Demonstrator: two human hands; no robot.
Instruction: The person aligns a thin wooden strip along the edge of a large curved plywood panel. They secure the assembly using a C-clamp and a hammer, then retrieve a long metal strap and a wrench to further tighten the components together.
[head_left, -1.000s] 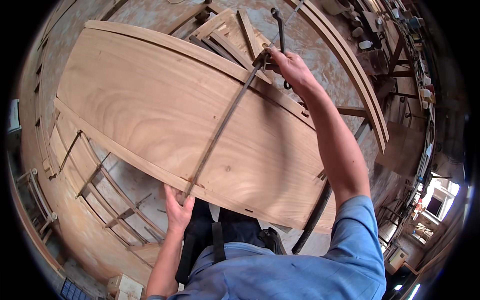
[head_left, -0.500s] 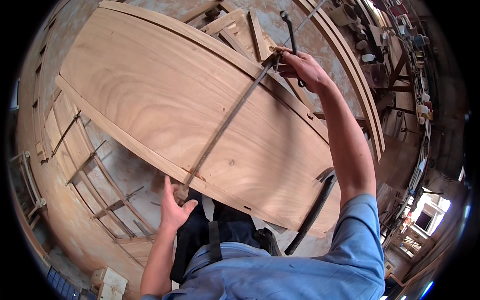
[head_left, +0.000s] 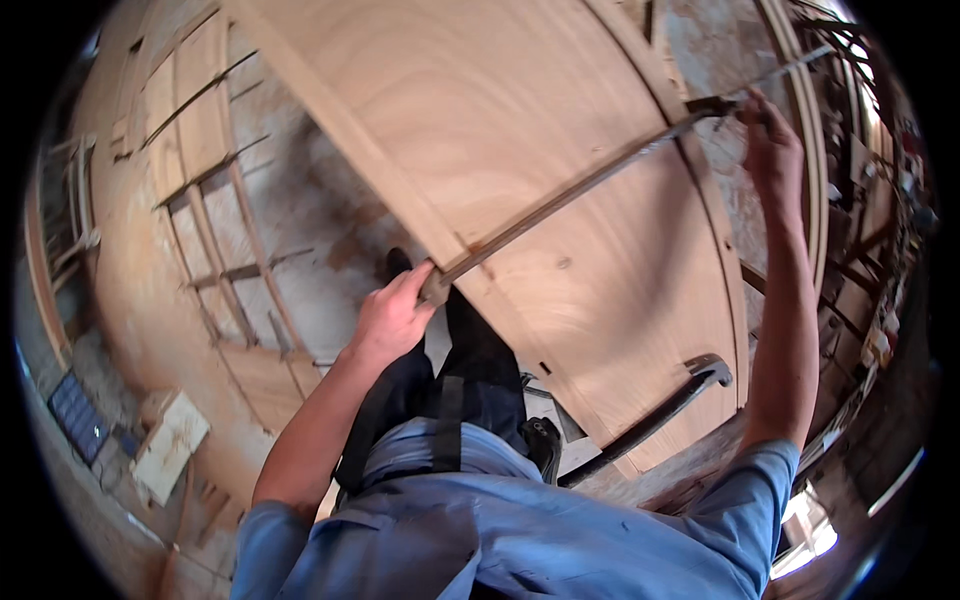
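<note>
A long bar clamp (head_left: 585, 187) lies across a pale wooden panel (head_left: 530, 120) framed with wooden strips. My left hand (head_left: 395, 315) is closed round the clamp's near end, at the panel's near edge. At the far edge my right hand (head_left: 773, 150) has its fingers closed at the clamp's jaw (head_left: 712, 106); they are partly hidden and blurred. No wrench can be made out in it. A dark bar with a hooked end (head_left: 650, 415) rests on the panel's right part, near my right forearm.
On the floor at the left lie wooden frames (head_left: 240, 230) with thin metal bars across them. Long wooden strips (head_left: 805, 130) stand beyond the panel at the right. A pale box (head_left: 170, 448) sits at the lower left, near a dark gridded panel (head_left: 77, 418).
My view has turned, so the panel and clamp appear rotated. My left hand, open beside the clamp's near end before, now grips it. The wrench at my right hand no longer shows.
</note>
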